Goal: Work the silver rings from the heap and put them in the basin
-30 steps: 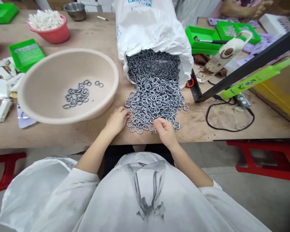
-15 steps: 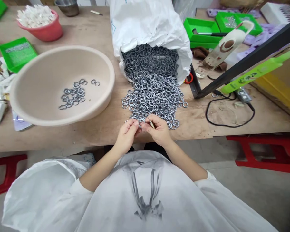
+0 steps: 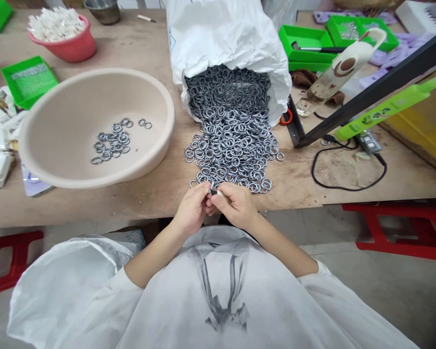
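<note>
My left hand (image 3: 192, 209) pinches a grey ring (image 3: 212, 186) at the near edge of the table. Close against it, my right hand (image 3: 239, 204) is closed on a small slim tool with a dark end (image 3: 214, 192); its kind I cannot make out. The dark end touches or nearly touches the ring. Just beyond the fingers spreads a heap of grey rings (image 3: 236, 140), spilling from a white sack (image 3: 228, 36) lying on its side. To the left, a large beige basin (image 3: 69, 97) has several rings (image 3: 112, 140) at its bottom.
A red bowl of white pieces (image 3: 67, 46) and a green tray (image 3: 31, 82) stand back left. On the right are a slanting black bar (image 3: 370, 92), a bottle (image 3: 327, 77), a looped black cable (image 3: 314, 169) and green boxes (image 3: 305, 36). Red stools (image 3: 385, 228) flank the table below.
My right hand has turned, bringing the tool's dark end to the ring at my left fingertips. Both hands have drawn slightly nearer to my body. The view has shifted slightly.
</note>
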